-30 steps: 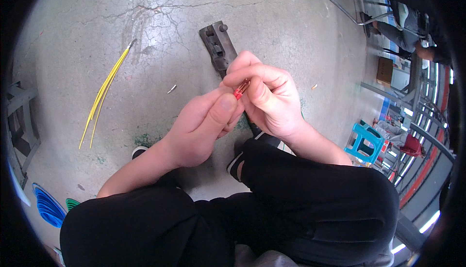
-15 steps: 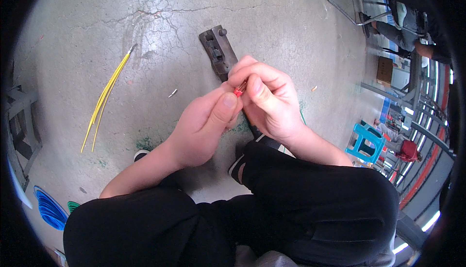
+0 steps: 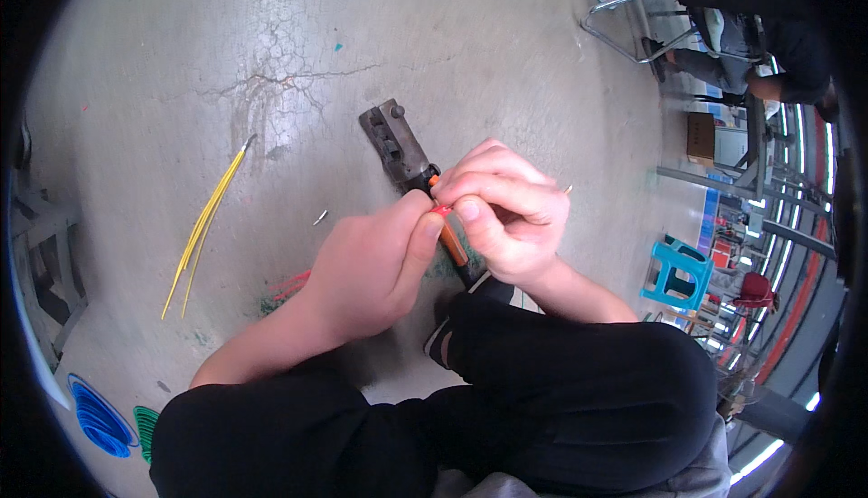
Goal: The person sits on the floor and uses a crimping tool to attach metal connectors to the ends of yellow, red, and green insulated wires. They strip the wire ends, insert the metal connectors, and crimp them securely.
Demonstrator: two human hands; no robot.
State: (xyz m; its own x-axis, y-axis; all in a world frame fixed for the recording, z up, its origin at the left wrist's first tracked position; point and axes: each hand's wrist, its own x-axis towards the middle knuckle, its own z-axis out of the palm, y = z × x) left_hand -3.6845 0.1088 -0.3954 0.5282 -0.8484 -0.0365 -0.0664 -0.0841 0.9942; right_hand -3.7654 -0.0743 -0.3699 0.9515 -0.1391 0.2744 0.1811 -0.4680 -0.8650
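Between the thumb and fingers of my left hand [image 3: 375,258] is the end of a bundle of red wires [image 3: 441,210]; loose red lengths come out beyond the wrist, blurred. My right hand [image 3: 506,213] pinches at the tip of the same bundle, its fingers almost touching the left thumb. What exactly lies in the right fingertips is hidden. Under the hands, a heavy dark metal crimping tool [image 3: 398,147] with an orange and black handle lies on the floor. Off to the left are several yellow wires [image 3: 206,218] joined at a grey metal tip. A small silvery piece [image 3: 320,218] lies nearer.
Coils of blue wire [image 3: 99,421] and green wire [image 3: 145,427] lie at the lower left. A teal plastic stool [image 3: 678,272] stands on the right, below a cardboard box [image 3: 700,138]. Another person sits by a metal-framed chair [image 3: 624,23] at the upper right. The concrete floor [image 3: 298,46] is cracked.
The view has tilted, so floor items sit lower. Both hands appear slightly lower, still together at the red wire ends. Loose red lengths now show beside my left forearm, and the tool's orange handle shows.
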